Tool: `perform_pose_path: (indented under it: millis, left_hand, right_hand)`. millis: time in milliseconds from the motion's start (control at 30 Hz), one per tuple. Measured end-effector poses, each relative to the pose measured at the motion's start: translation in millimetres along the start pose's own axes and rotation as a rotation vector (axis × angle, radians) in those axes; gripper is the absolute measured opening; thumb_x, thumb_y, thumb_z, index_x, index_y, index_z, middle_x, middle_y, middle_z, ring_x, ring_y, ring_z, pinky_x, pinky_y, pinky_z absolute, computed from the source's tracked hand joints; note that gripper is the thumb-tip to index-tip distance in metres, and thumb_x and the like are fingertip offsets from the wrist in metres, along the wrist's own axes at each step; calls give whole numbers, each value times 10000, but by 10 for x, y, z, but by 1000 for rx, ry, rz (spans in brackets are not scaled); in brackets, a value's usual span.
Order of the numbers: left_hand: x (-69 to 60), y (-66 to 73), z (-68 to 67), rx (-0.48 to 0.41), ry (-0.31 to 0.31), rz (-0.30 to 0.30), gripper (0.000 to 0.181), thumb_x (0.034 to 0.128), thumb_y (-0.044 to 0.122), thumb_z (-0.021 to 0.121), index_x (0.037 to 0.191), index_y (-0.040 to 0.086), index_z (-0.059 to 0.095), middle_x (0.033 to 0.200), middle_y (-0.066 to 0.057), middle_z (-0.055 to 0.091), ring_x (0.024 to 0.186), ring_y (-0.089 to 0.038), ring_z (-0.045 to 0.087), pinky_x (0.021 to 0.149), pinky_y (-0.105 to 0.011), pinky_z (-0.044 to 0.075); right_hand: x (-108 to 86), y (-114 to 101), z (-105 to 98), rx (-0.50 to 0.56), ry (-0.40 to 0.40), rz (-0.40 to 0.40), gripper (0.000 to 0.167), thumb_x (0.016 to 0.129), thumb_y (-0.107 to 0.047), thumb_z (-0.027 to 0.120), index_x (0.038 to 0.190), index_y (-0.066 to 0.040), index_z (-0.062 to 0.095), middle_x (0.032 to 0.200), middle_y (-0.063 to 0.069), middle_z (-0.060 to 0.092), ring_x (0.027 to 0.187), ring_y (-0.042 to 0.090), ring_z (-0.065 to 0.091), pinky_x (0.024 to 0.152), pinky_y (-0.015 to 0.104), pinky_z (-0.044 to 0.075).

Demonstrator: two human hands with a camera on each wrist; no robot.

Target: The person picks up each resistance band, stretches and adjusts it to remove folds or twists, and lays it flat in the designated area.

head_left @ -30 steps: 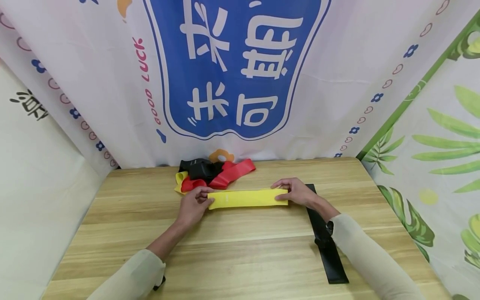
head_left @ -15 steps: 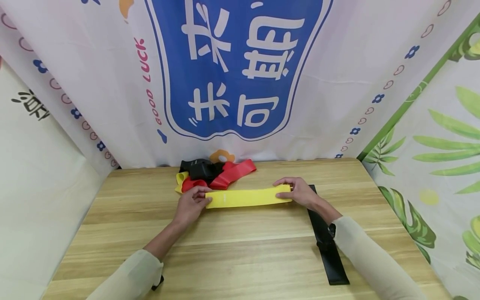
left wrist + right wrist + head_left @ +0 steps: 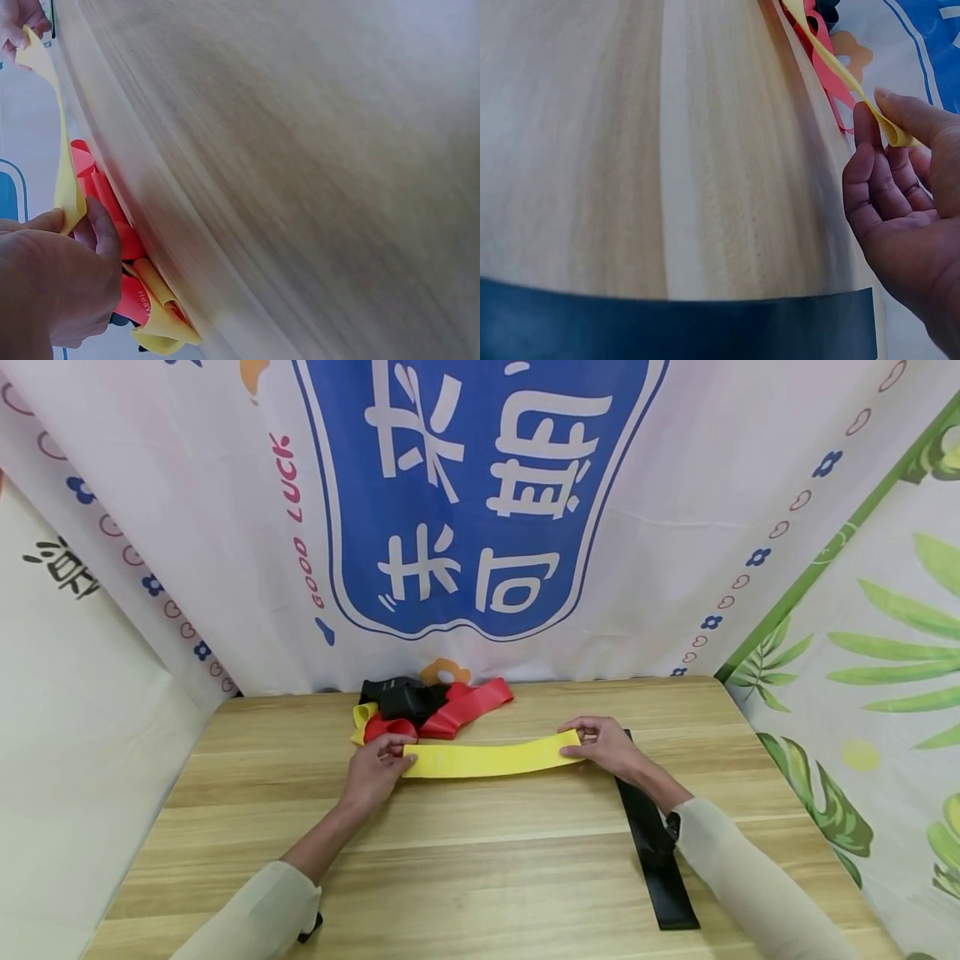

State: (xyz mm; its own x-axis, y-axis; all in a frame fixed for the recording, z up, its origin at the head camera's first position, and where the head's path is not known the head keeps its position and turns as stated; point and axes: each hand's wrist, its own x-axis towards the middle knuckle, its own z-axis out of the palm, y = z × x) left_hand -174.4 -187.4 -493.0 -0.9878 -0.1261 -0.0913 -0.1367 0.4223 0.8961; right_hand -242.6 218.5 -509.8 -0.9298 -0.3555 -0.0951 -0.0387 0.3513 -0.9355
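Note:
A flat yellow resistance band (image 3: 487, 760) stretches between both hands over the middle of the table, sagging slightly. My left hand (image 3: 372, 771) pinches its left end between thumb and fingers; the left wrist view shows this pinch on the yellow band (image 3: 69, 180) close up. Its right end is pinched by my right hand (image 3: 606, 747). In the right wrist view the right hand (image 3: 907, 172) has the band folded over between thumb and index finger, with the other fingers curled loosely. A black band (image 3: 660, 868) lies flat on the table, partly under the right forearm.
Behind the left hand, at the table's back edge, lies a pile: a red band (image 3: 468, 706), a black bundle (image 3: 405, 697) and another yellow band (image 3: 363, 720). The wooden table (image 3: 480, 877) meets a printed cloth (image 3: 247, 635) at the back.
Both hands have moved slightly apart, the left hand leftward and the right hand rightward. The yellow band spans a longer stretch and now curves a little.

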Motion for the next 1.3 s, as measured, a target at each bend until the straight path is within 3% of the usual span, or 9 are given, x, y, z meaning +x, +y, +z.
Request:
perform_pose_path:
  millis: [167,300,600,900,1300]
  left_hand:
    - [17,-13,-10,-22,8,3,304,985,48,745,1287,58,710,1185,-148,596,1055,-277,590,748,-179,559]
    - [24,-28,-15,-46,-1,3,317,987,39,738,1301,60,695,1182,-153,586,1027,-284,614,756,-188,574]
    - [44,-19,-27,-67,-25,50,293,980,11,738,1266,53,688,1299,-135,635,1151,-281,592,857,-162,558]
    - [70,16,-45,-31,-65,94,267,965,18,762,1226,62,726,1281,-123,673,1121,-273,637,901,-215,583]
    - [59,64,-32,16,-110,89,262,974,51,760,1233,70,788,1297,-143,711,1072,-273,683,847,-248,615]
  right_hand:
    - [-26,25,0,28,8,16,380,911,-119,845,1245,14,724,1027,114,644,831,147,698,630,268,571]
    - [-45,28,11,35,6,29,346,926,-122,830,1221,22,720,1078,130,637,891,181,731,682,338,628]
    - [-95,66,-25,40,2,55,332,937,-101,812,1226,26,707,1088,155,648,813,190,688,677,329,615]
    - [-152,77,-66,20,-26,30,398,936,-111,815,1298,-10,683,1131,186,644,872,207,669,707,307,610]
    - [-256,51,-103,0,-51,-31,335,941,-120,808,1260,-53,729,1240,191,652,833,213,696,696,305,608]
